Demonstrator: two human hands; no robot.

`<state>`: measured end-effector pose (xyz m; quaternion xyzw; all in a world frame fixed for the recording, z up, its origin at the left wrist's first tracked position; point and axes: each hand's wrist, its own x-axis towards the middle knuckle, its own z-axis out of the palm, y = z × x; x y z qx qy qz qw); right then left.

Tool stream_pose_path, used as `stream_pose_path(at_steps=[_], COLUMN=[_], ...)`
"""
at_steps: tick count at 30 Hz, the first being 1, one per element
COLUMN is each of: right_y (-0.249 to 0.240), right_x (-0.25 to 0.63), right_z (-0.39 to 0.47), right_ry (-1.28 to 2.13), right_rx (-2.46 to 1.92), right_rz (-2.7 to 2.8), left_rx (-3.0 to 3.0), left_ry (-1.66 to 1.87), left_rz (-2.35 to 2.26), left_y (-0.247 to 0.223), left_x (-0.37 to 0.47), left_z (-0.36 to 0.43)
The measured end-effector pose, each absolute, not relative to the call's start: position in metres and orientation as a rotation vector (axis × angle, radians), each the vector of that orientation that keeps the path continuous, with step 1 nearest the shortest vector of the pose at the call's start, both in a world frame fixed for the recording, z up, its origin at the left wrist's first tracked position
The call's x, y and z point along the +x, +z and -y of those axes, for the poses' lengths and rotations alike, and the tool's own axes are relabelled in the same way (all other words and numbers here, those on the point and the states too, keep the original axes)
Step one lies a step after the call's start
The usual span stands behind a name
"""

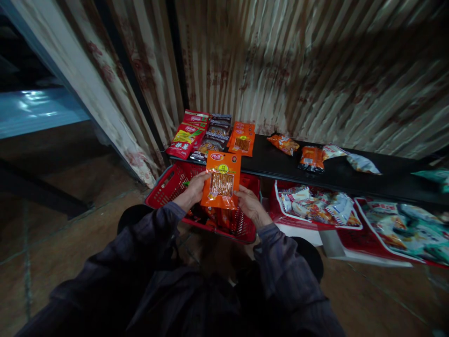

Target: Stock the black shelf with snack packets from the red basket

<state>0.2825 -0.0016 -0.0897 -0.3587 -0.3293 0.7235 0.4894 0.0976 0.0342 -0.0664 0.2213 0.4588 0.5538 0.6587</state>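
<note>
An orange snack packet (222, 181) with a clear window is held upright, facing me, above a red basket (163, 191). My left hand (197, 188) grips its left edge, and my right hand (247, 202) pinches its lower right edge. Other orange packets (242, 139) lie on the black shelf (264, 161) just behind it. To their left are dark packets (212, 140) and red packets (187, 135). More orange packets (224, 220) show inside the basket under my hands.
Farther right on the shelf lie an orange bag (311, 159) and white bags (363, 164). Below stand a red basket of snack bags (277, 206) and another with green and white bags (377, 229). A striped curtain (224, 61) hangs behind the shelf.
</note>
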Motion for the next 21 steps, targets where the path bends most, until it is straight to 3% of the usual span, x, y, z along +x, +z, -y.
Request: stream_pose_path(at_steps=[21], right_y=[-0.105], right_x=[0.285], right_z=[-0.013], right_ry=[1.620], right_rx=[-0.826], right_rz=[0.671], left_rx=[0.620], left_ry=[1.006], left_rz=[-0.961], left_y=[-0.073], left_x=[0.096], left_z=[-0.004])
